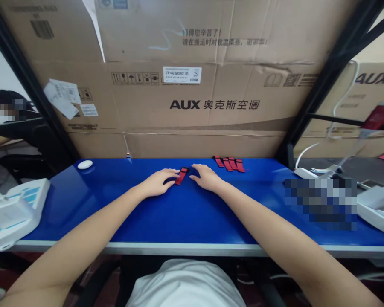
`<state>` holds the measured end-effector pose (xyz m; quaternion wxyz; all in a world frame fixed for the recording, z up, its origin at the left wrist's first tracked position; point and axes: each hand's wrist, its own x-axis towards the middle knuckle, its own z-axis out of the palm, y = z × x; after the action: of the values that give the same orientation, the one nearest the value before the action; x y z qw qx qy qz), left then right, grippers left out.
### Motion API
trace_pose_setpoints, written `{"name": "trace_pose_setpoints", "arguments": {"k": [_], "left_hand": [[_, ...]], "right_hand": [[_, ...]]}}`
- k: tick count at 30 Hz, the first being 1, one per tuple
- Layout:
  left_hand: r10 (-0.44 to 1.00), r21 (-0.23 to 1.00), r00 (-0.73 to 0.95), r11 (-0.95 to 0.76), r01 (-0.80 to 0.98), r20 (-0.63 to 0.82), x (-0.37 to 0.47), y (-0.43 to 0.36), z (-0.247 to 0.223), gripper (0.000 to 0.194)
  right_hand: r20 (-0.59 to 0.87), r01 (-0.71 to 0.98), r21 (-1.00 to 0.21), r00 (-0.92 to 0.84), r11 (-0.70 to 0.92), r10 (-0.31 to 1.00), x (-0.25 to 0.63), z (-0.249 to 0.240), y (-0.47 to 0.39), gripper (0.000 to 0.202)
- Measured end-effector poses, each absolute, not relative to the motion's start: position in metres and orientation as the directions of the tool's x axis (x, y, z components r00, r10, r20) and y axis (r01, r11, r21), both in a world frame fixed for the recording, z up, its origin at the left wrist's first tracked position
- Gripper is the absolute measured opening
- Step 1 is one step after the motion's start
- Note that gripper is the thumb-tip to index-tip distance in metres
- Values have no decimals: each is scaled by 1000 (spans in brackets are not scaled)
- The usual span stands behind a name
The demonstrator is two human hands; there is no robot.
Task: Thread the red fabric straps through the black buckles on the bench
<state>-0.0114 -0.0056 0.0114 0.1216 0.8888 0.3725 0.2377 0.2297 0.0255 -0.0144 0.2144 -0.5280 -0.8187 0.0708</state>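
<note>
A small flat red strip with a black end (pixel 181 176) lies slanted on the blue tabletop, between my two hands. My left hand (pixel 160 182) is at its left side, thumb and fingers apart, with the fingertips at the strip's edge. On the other side my right hand (pixel 207 177) rests open on the table, its fingers curved and apart, a small gap away from the strip. Behind my right hand several similar red and black strips (pixel 232 163) lie side by side near the back edge. I cannot make out the strip's exact kind.
Cardboard (pixel 141 106) stands upright along the table's back, between black metal posts. A white oval object (pixel 85 164) lies at the back left. White devices with plugs stand at the left (pixel 16 213) and right (pixel 377 198). Another person (pixel 13 106) sits at far left.
</note>
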Motion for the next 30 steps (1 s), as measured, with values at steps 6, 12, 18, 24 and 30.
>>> {"name": "trace_pose_setpoints", "arguments": {"k": [6,12,18,24,30], "left_hand": [[768,361,614,-633,685,180,1,-10,-1,52],[838,290,528,-545,787,141,9,-9,-7,63],[882,298,457,-470,831,115,-6,-1,-8,82],[882,340,465,-461,820,76,-14,2,-6,83],[886,333,460,-454,826,66,-12,0,-4,84]], "right_hand": [[192,834,-319,-409,451,892,224,-15,19,53],[145,818,-305,-467,488,872,222,-12,14,73],[104,830,-280,-473,482,875,218,-15,7,94],[66,844,-260,-469,469,881,215,-19,3,98],[54,848,-256,-466,464,883,215,-18,3,99]]}}
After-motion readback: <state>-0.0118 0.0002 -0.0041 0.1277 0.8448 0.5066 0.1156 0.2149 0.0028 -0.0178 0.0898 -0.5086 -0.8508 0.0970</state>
